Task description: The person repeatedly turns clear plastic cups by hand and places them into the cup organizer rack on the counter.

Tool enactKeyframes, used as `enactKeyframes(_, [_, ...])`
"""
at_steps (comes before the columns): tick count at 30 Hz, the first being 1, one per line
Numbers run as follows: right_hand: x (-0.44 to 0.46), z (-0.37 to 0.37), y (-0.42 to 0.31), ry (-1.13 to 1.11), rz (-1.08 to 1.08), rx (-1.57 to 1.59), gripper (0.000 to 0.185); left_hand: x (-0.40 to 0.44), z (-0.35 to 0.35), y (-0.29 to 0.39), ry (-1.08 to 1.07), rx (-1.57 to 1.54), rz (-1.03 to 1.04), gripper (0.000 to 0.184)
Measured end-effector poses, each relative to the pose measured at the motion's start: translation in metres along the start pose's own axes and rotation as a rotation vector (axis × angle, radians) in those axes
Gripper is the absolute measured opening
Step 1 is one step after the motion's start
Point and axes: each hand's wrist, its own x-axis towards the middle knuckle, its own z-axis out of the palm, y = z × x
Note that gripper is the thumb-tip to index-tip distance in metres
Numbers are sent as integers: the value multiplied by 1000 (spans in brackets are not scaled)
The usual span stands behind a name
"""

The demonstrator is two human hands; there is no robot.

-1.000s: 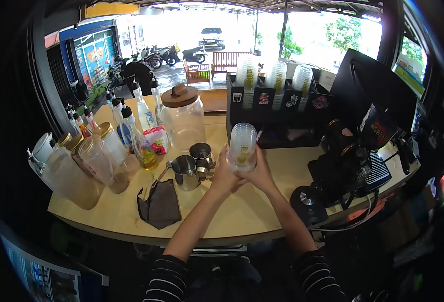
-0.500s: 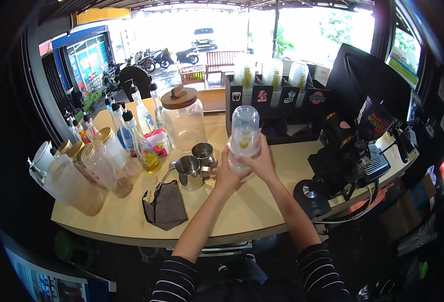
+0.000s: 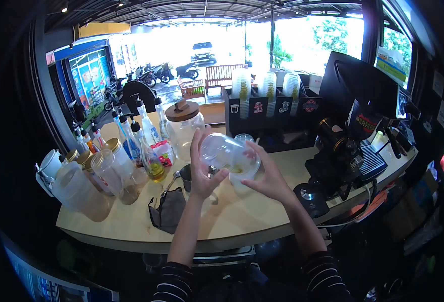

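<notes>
A clear plastic cup (image 3: 222, 151) with yellow-green print is tilted on its side between my hands above the counter. My left hand (image 3: 203, 173) cups its base end at the left, fingers up and thumb below. At the right, my right hand (image 3: 269, 176) holds the wide rim end between fingers and thumb. Just behind, another clear cup (image 3: 244, 137) shows its rim, partly hidden by the tilted one. A metal pitcher (image 3: 185, 176) is beside my left wrist, with a dark cloth (image 3: 169, 211) in front of it.
Pump bottles (image 3: 154, 168), plastic jugs (image 3: 76, 189) and a wooden-lidded jar (image 3: 184, 113) stand to the left. A black holder (image 3: 277, 128) with cup stacks is at the back. A coffee machine (image 3: 332, 156) and grinder occupy the right. The counter's front edge (image 3: 181, 246) curves below my forearms.
The cup has turned from upright to lying sideways between my hands. My hands have moved apart, the left one up and leftward. Another cup's rim now shows behind it.
</notes>
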Motion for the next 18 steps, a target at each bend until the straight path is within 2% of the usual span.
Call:
enactKeyframes(1, [-4, 3, -2, -3, 0, 6, 87, 1, -4, 7, -68, -81, -42, 103])
enactKeyframes(2, [-8, 7, -4, -5, 57, 225, 85, 0, -10, 6, -45, -64, -59, 95])
enactKeyframes(4, [-15, 14, -10, 20, 130, 602, 77, -7, -18, 7, -2, -5, -110, 90])
enactKeyframes(6, [-16, 20, 0, 53, 170, 695, 74, -13, -26, 3, 72, 67, -207, 76])
enactKeyframes(7, [-16, 22, 4, 92, 211, 780, 71, -20, -30, 2, 77, 71, -208, 76])
enactKeyframes(8, [-16, 23, 8, 106, 210, 742, 57, -27, -33, 0, 30, 181, -265, 74])
enactKeyframes(9, [-17, 25, 12, 100, 210, 744, 57, -32, -34, 2, -17, 291, -322, 71])
enactKeyframes(10, [-17, 26, 16, 110, 254, 781, 52, -37, -35, -3, -13, 145, -362, 67])
enactKeyframes(14, [-18, 29, 18, 128, 288, 805, 41, -44, -41, -5, -30, 40, -372, 67])
enactKeyframes(18, [-20, 29, 17, 123, 291, 788, 42, -45, -43, -14, -40, -55, -355, 67])
